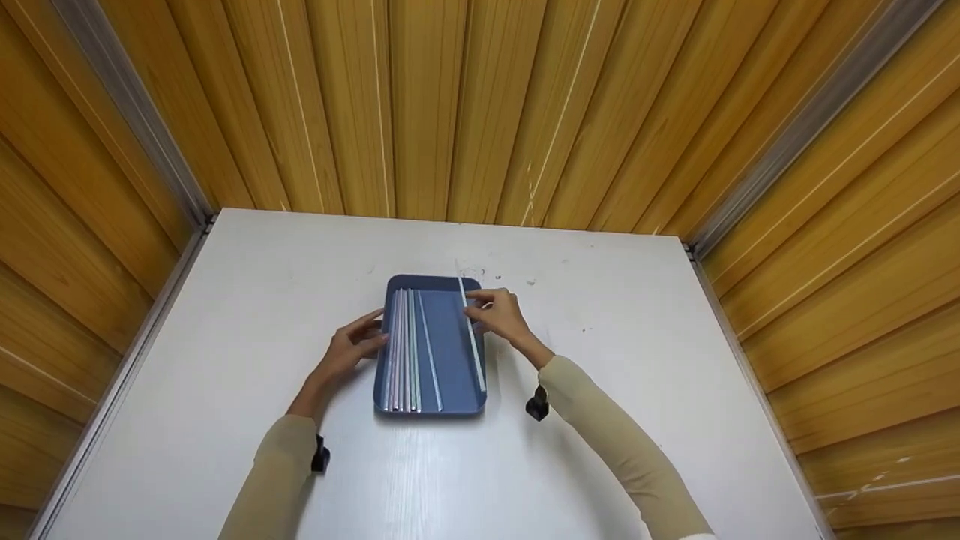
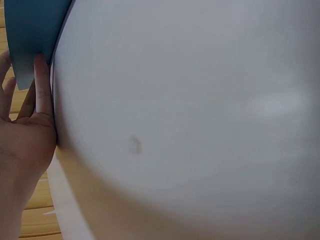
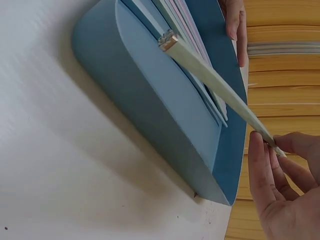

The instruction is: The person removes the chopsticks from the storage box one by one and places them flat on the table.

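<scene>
A long, thin, pale green stick (image 3: 215, 80) with a glittery end is pinched between the thumb and fingers of my right hand (image 1: 499, 311). It slants over the right side of a blue rectangular tray (image 1: 454, 337), its far end reaching past the tray's back rim. My left hand (image 1: 352, 345) rests against the tray's left wall, fingers fairly straight; the left wrist view shows a digit lying along the outside of that wall (image 2: 35, 30). Inside the tray, several pastel sticks (image 1: 405, 349) lie side by side at the left, with one separate stick (image 1: 430, 349) slanting near them.
The tray stands on a white table (image 1: 247, 315) with small dark marks behind it. Yellow wood-look panels (image 1: 427, 112) rise around the back and sides, with grey metal posts (image 1: 139, 97) at the corners.
</scene>
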Tool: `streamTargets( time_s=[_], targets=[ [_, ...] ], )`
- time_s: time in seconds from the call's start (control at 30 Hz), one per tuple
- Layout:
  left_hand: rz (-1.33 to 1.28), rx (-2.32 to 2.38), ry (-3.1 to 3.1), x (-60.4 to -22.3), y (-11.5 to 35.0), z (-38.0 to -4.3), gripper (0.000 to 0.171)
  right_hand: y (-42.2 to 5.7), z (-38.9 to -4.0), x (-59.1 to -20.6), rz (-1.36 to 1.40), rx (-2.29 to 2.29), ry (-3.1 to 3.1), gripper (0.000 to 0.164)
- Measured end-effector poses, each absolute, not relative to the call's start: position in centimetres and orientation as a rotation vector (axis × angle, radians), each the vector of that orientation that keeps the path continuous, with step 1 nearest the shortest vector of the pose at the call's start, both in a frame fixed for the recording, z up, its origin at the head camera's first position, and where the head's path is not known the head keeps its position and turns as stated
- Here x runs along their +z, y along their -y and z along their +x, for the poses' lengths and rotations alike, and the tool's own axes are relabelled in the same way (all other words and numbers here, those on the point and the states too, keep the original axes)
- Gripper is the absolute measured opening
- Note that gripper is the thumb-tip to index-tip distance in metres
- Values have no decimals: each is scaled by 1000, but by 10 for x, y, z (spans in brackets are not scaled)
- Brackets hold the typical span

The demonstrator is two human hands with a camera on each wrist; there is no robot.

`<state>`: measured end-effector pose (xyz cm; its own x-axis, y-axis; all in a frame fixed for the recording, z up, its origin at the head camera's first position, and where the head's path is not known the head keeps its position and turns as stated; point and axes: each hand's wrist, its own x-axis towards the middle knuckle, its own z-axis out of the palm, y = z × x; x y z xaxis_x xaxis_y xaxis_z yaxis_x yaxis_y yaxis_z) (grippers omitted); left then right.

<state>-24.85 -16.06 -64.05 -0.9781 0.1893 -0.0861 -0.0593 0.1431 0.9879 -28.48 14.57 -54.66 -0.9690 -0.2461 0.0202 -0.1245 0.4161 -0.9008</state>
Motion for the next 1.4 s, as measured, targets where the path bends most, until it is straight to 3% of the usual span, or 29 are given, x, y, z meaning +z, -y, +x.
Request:
streamTargets(
  time_s=[0.57, 1.17, 1.4],
  targets=[
    [80, 1931, -2221, -640, 161, -243, 61, -195, -285, -569, -144, -1668, -2535, 38],
    [41, 1945, -2240, -638, 158, -240, 57, -203, -283, -602, -50, -1545, -2594, 33],
    [127, 1943, -2229, -631, 163, -246, 71, -201, -281, -608, -37, -1539, -2576, 34]
  ],
)
